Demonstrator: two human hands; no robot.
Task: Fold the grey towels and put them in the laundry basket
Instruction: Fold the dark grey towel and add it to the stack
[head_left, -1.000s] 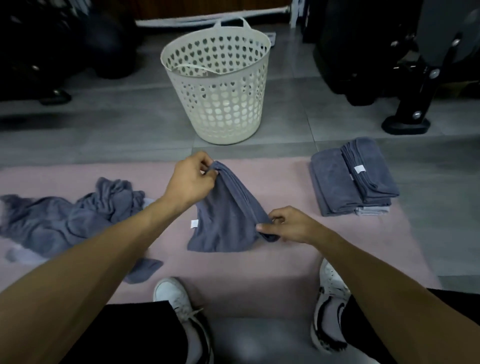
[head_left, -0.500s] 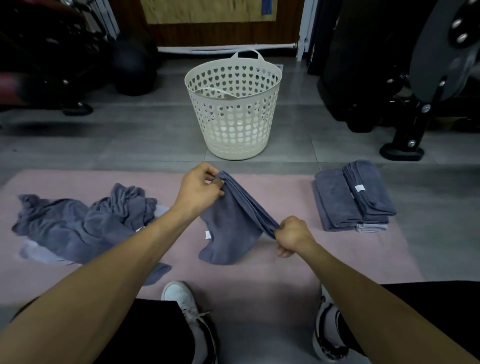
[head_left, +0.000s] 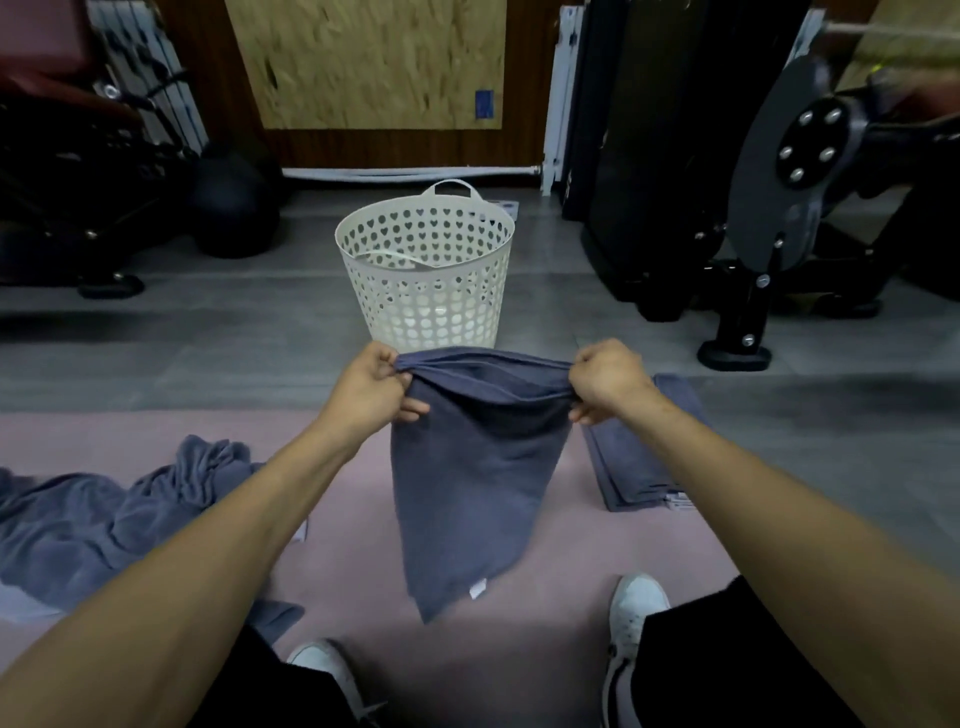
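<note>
A grey towel (head_left: 472, 478) hangs in the air in front of me, held by its top edge. My left hand (head_left: 371, 387) grips the left top corner and my right hand (head_left: 605, 382) grips the right top corner. Its lower end with a white tag dangles above the pink mat (head_left: 337, 571). Behind it on the grey floor stands the white laundry basket (head_left: 426, 270) with heart-shaped holes. A heap of unfolded grey towels (head_left: 104, 514) lies at the left on the mat. A stack of folded grey towels (head_left: 634, 467) lies at the right, partly hidden by my right forearm.
Black gym equipment (head_left: 769, 208) stands at the back right and more dark gear (head_left: 78, 182) with a black ball (head_left: 228, 208) at the back left. My two white shoes (head_left: 631, 618) are at the mat's near edge.
Both hands have lifted the towel off the mat and spread apart, so it now hangs stretched between them. My head has tilted up, showing more of the wall.
</note>
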